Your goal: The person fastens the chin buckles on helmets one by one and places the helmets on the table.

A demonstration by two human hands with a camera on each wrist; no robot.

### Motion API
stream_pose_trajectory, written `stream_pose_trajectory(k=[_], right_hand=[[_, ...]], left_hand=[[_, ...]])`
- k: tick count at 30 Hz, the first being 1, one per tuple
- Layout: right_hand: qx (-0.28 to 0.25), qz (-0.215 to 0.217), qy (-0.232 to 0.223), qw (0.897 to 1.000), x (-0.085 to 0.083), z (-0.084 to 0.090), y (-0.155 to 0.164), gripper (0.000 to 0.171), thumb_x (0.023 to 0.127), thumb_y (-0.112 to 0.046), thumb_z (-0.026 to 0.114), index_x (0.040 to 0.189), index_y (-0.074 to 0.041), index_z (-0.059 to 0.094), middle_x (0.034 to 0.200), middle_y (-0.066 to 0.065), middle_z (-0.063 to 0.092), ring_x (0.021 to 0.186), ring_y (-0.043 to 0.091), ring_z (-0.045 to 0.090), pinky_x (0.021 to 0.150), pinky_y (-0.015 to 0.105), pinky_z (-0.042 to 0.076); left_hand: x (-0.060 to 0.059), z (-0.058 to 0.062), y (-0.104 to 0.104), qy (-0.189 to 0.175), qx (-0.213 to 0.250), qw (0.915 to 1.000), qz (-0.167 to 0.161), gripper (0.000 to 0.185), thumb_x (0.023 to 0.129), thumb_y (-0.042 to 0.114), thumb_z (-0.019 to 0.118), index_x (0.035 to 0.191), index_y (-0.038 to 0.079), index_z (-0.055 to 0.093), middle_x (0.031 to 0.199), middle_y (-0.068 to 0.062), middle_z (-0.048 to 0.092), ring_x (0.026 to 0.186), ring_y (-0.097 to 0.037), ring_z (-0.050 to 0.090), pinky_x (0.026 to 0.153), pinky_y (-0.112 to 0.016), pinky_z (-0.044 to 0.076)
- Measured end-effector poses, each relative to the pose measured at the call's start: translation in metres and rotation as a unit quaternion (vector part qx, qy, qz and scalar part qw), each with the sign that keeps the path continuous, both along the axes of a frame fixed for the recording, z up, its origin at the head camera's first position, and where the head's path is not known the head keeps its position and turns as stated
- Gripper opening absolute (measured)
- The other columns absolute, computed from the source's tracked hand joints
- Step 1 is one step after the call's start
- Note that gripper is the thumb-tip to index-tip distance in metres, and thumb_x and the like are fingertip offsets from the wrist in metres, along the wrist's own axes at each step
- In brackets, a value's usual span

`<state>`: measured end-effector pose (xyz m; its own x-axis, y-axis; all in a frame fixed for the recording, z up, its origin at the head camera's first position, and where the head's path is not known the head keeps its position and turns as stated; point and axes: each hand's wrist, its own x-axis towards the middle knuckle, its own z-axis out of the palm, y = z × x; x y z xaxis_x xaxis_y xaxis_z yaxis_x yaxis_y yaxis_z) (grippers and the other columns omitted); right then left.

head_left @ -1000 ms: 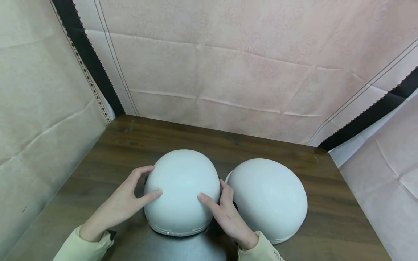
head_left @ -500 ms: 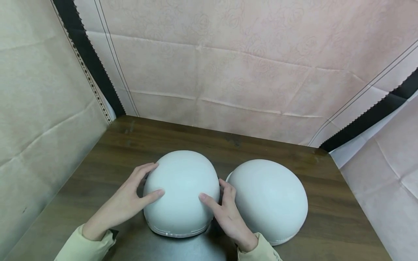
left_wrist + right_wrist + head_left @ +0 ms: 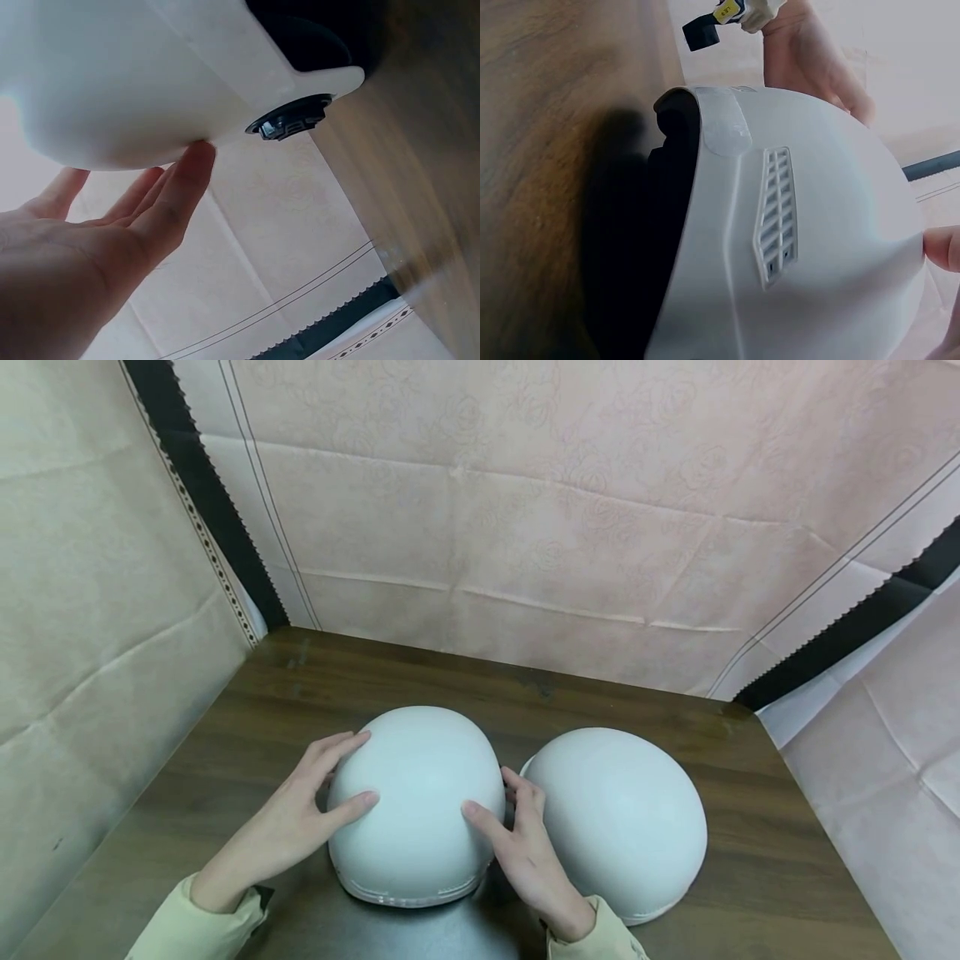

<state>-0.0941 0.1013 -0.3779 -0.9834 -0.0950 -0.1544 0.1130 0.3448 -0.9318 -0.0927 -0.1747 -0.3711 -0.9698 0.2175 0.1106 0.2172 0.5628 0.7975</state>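
Note:
A white helmet [image 3: 417,802] stands crown up on the wooden table, between both hands. My left hand [image 3: 288,814] lies against its left side, thumb and fingers spread; in the left wrist view the fingertips touch the shell below a round black side fitting [image 3: 291,118]. On the other side, my right hand [image 3: 528,860] rests its thumb on the shell, with the fingers along the side towards a second white helmet [image 3: 618,822]. A grille vent [image 3: 777,216] shows on the gripped helmet's shell in the right wrist view, above a dark opening.
The second helmet sits close on the right, just beyond my right hand. Brown wooden tabletop [image 3: 765,868] surrounds both helmets. Pale patterned cloth [image 3: 487,527] hangs at the back and sides, with black strips [image 3: 206,502] along the corners.
My left fingertips have crept slightly up and right over the helmet's shell. The right hand has shifted a touch. Both helmets stay practically where they were.

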Motion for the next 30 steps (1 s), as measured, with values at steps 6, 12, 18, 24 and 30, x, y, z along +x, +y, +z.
stream_pose_trajectory(k=[6,12,18,24,30], right_hand=[[0.01,-0.005,0.007,1.0,0.001,0.002,0.0,0.075,0.083,-0.053,0.065,0.141,-0.017,0.033,0.133,0.009,0.026,0.12,0.025,0.031,0.093,0.052,0.034],[0.012,-0.004,0.02,1.0,0.002,0.004,0.0,0.074,0.083,-0.052,0.066,0.139,-0.016,0.035,0.132,0.008,0.027,0.12,0.024,0.031,0.094,0.051,0.034],[0.012,-0.008,0.028,0.999,0.003,0.007,0.0,0.07,0.083,-0.052,0.065,0.138,-0.017,0.036,0.133,0.008,0.029,0.121,0.023,0.031,0.095,0.051,0.033],[0.011,-0.005,0.036,0.999,0.003,0.01,0.0,0.065,0.084,-0.051,0.064,0.135,-0.019,0.039,0.134,0.006,0.028,0.123,0.023,0.029,0.093,0.05,0.034],[0.006,-0.006,0.049,0.999,0.004,0.012,0.001,0.055,0.085,-0.048,0.065,0.132,-0.026,0.046,0.129,0.008,0.029,0.117,0.025,0.031,0.089,0.048,0.037]], left_hand=[[0.0,0.002,0.001,0.011,0.006,0.9999,-0.003,0.067,0.087,0.05,0.062,0.144,0.029,0.032,0.147,-0.004,0.024,0.126,-0.03,0.037,0.095,-0.055,0.038],[0.001,0.003,0.0,0.021,0.003,0.9997,-0.009,0.067,0.088,0.047,0.061,0.146,0.036,0.03,0.146,-0.003,0.025,0.127,-0.033,0.034,0.09,-0.062,0.038],[0.001,0.004,-0.001,0.024,0.005,0.9997,-0.006,0.063,0.088,0.046,0.062,0.144,0.036,0.034,0.146,-0.005,0.024,0.124,-0.032,0.037,0.092,-0.057,0.038],[0.001,0.005,-0.002,0.025,0.008,0.9996,0.003,0.063,0.088,0.046,0.062,0.143,0.031,0.035,0.145,-0.004,0.025,0.119,-0.029,0.041,0.09,-0.052,0.04],[0.003,0.007,-0.002,0.021,0.012,0.9997,0.005,0.063,0.088,0.047,0.062,0.14,0.026,0.035,0.149,-0.005,0.02,0.124,-0.031,0.037,0.093,-0.055,0.037]])
